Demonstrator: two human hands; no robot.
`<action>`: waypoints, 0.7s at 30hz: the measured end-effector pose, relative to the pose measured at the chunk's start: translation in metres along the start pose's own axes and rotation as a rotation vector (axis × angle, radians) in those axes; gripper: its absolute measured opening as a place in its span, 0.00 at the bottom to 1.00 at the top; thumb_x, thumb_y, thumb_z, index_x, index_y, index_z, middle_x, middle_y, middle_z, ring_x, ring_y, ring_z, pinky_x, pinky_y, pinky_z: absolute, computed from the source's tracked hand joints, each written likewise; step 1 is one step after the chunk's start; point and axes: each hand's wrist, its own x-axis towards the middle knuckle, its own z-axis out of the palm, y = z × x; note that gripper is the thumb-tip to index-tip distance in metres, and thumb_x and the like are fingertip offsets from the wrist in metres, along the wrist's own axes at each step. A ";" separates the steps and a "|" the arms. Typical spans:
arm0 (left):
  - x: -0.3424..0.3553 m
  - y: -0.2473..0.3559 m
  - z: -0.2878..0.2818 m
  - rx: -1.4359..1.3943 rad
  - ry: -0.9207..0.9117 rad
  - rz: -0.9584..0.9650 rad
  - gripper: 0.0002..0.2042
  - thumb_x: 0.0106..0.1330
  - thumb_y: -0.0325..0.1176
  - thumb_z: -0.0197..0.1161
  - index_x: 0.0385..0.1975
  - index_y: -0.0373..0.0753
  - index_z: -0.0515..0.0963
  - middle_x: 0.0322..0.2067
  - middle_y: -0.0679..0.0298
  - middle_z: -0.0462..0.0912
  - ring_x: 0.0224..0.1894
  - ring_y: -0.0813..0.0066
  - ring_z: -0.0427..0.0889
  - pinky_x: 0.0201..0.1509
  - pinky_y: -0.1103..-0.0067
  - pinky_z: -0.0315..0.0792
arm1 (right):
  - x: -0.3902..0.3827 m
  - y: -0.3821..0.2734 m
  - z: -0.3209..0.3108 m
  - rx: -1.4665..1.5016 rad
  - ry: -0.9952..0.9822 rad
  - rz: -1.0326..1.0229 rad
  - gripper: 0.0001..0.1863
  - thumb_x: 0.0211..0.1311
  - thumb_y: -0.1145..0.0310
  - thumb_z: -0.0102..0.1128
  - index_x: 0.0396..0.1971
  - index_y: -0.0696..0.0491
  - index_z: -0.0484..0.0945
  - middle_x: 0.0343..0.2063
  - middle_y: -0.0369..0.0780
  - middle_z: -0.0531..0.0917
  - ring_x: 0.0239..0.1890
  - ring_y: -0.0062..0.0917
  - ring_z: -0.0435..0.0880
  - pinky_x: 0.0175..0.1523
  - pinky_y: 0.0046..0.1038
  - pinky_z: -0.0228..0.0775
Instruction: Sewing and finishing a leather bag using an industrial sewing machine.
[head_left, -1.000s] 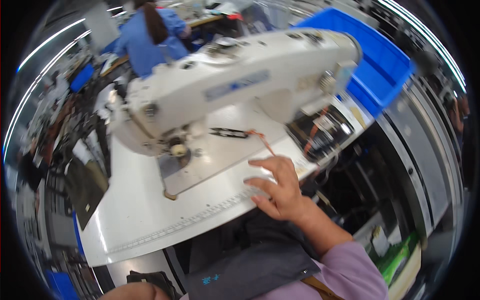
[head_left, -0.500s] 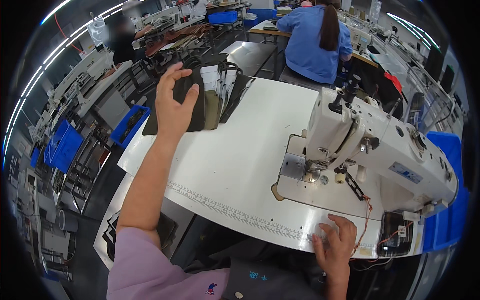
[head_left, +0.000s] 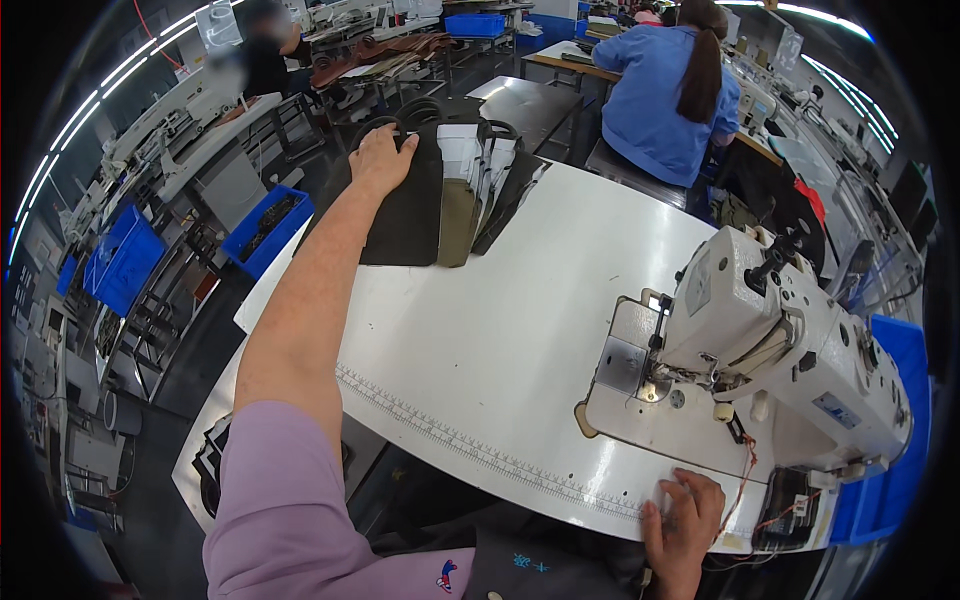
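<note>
L hand (head_left: 383, 160) moved fwd, now at far end of dk pcs (head_left: 408, 220).

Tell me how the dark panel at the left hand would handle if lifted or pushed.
The dark panel likely flexes: it looks like thin sheet material lying flat. It is probably light for its size, as its near edge shows little thickness. Pushed by the left hand, its broad, flat shape should slide, not roll.
</note>
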 end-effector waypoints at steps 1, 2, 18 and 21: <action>0.004 -0.001 0.000 -0.004 0.002 -0.003 0.31 0.70 0.59 0.58 0.65 0.42 0.74 0.66 0.56 0.75 0.70 0.58 0.71 0.71 0.56 0.64 | 0.000 -0.001 0.000 0.002 -0.004 0.009 0.18 0.49 0.71 0.70 0.42 0.56 0.80 0.48 0.48 0.80 0.50 0.45 0.77 0.56 0.43 0.67; 0.008 -0.003 -0.001 0.026 -0.025 -0.030 0.33 0.70 0.62 0.57 0.65 0.42 0.74 0.65 0.57 0.76 0.69 0.57 0.72 0.70 0.55 0.63 | 0.001 -0.001 0.001 -0.002 -0.004 0.006 0.18 0.49 0.71 0.70 0.42 0.56 0.80 0.48 0.48 0.80 0.50 0.45 0.77 0.56 0.43 0.67; 0.032 -0.044 -0.065 -0.574 -0.393 -0.009 0.27 0.55 0.63 0.75 0.34 0.41 0.89 0.33 0.65 0.87 0.40 0.75 0.83 0.50 0.76 0.73 | 0.008 -0.008 0.004 -0.046 -0.006 0.047 0.17 0.50 0.73 0.68 0.42 0.56 0.80 0.47 0.47 0.81 0.51 0.45 0.78 0.58 0.42 0.68; -0.001 -0.015 -0.102 -0.830 -0.278 0.115 0.17 0.60 0.51 0.78 0.32 0.42 0.89 0.28 0.68 0.85 0.32 0.82 0.81 0.39 0.81 0.74 | 0.006 -0.010 0.005 -0.048 0.004 0.058 0.17 0.50 0.74 0.68 0.42 0.56 0.79 0.47 0.47 0.81 0.51 0.44 0.78 0.58 0.41 0.68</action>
